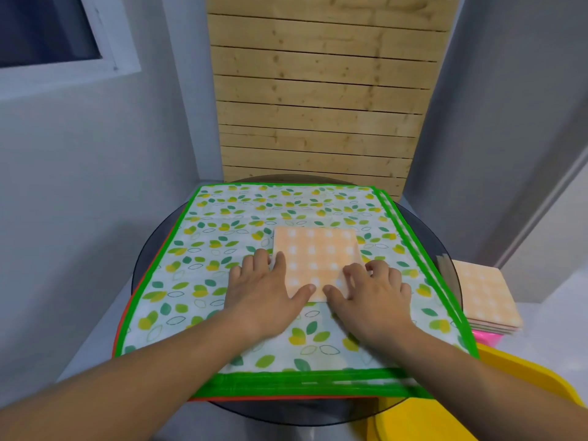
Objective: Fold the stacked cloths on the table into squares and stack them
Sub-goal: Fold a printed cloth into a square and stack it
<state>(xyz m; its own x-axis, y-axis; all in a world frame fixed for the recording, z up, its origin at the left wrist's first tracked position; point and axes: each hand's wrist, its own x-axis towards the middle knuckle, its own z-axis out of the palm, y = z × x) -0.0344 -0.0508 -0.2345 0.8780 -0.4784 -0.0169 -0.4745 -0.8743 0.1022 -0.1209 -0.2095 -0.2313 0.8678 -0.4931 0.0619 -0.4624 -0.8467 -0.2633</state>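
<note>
An orange checked cloth (318,253), folded into a square, lies on top of a stack of unfolded leaf-print cloths (222,237) with green borders. My left hand (262,288) rests on the square's near left corner, fingers spread, thumb on the cloth. My right hand (370,294) lies on the near right corner with its fingers bent over the edge and thumb on the cloth. A pile of folded orange checked squares (486,297) sits to the right, off the table.
The cloths cover a round dark glass table (149,249). A yellow plastic chair (477,402) stands at the lower right, with a pink object (486,338) under the folded pile. A wooden slat panel (318,90) and grey walls stand behind.
</note>
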